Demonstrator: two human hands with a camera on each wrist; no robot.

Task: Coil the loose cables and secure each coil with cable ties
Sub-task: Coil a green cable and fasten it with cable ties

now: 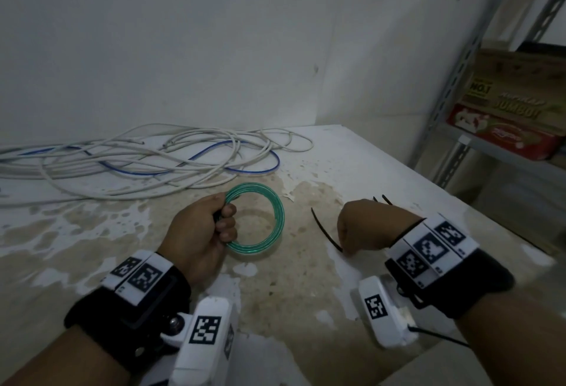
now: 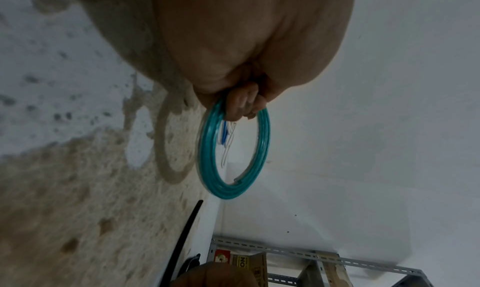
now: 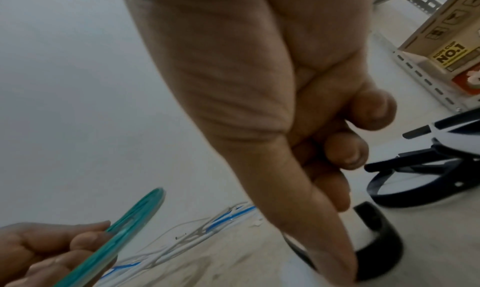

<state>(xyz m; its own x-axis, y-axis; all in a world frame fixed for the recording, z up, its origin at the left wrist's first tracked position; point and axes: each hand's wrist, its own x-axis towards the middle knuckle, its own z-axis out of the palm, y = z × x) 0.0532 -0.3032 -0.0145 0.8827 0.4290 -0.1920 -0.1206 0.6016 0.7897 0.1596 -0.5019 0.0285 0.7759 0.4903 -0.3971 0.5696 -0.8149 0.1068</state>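
Left hand (image 1: 199, 232) is gripping a translucent green cable coil (image 1: 269, 201) of several round loops above the worktop (image 1: 398, 171); right hand (image 1: 364, 226) is pinching a black cable tie (image 1: 324, 229).

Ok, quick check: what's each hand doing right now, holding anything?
Left hand: closed around the green cable coil, held just above the table.
Right hand: fingers curled, pinching a black cable tie at the table.
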